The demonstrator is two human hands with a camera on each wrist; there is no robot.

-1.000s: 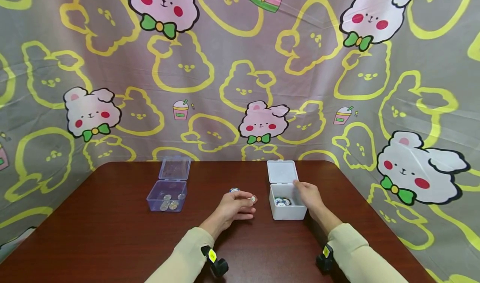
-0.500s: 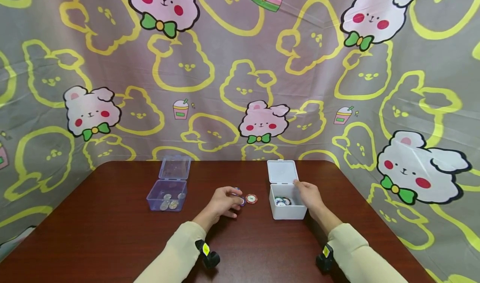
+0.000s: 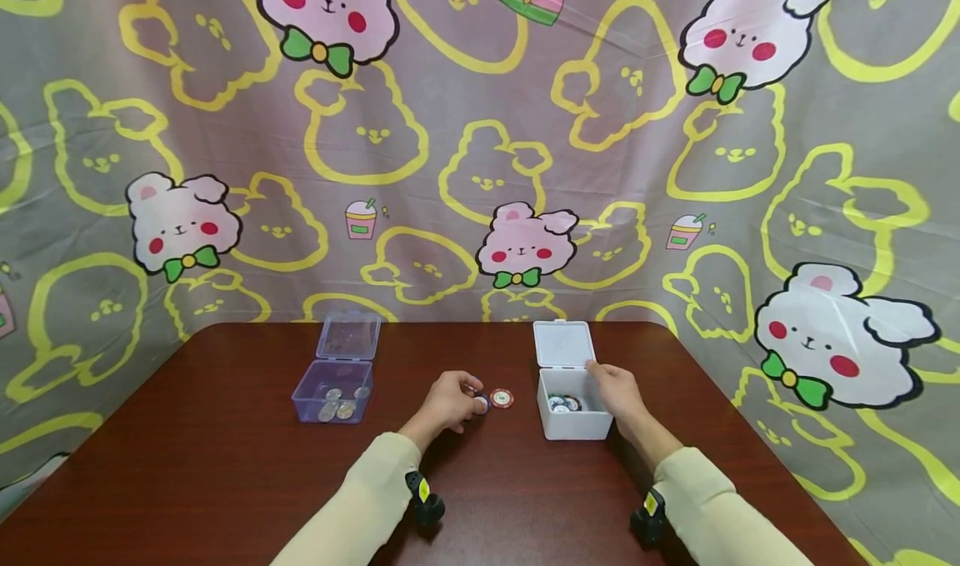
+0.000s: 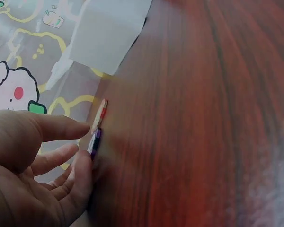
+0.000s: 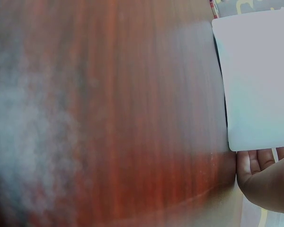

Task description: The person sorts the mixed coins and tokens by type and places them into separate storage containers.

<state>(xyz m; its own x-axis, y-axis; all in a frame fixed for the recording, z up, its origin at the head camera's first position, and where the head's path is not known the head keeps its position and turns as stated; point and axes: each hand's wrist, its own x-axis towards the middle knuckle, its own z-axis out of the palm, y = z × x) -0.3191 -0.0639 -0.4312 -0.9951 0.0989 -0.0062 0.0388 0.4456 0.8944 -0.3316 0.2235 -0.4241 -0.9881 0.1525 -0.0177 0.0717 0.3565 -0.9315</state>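
Note:
My left hand (image 3: pixel 450 402) has its thumb and index finger at a purple-and-white poker chip (image 3: pixel 482 402), which lies flat on the table. In the left wrist view a gap shows between these two fingertips, close beside the purple chip (image 4: pixel 94 143). Just right of it lies a red-and-white poker chip (image 3: pixel 501 398). My right hand (image 3: pixel 618 391) holds the right side of a white plastic box (image 3: pixel 577 426), fingertips near its rear corner. The box's lid is up, and several poker chips (image 3: pixel 562 403) lie inside. Its wall hides part of that hand in the right wrist view.
A translucent purple box (image 3: pixel 307 410) with its lid raised stands to the left, with several silver coins (image 3: pixel 339 408) inside. Everything stands on a dark red-brown wooden table (image 3: pixel 187 466). A patterned cloth (image 3: pixel 442 149) hangs behind it.
My left hand has moved left from the red-and-white chip, uncovering it, and come to the purple chip. My right hand and the white box have stayed in place.

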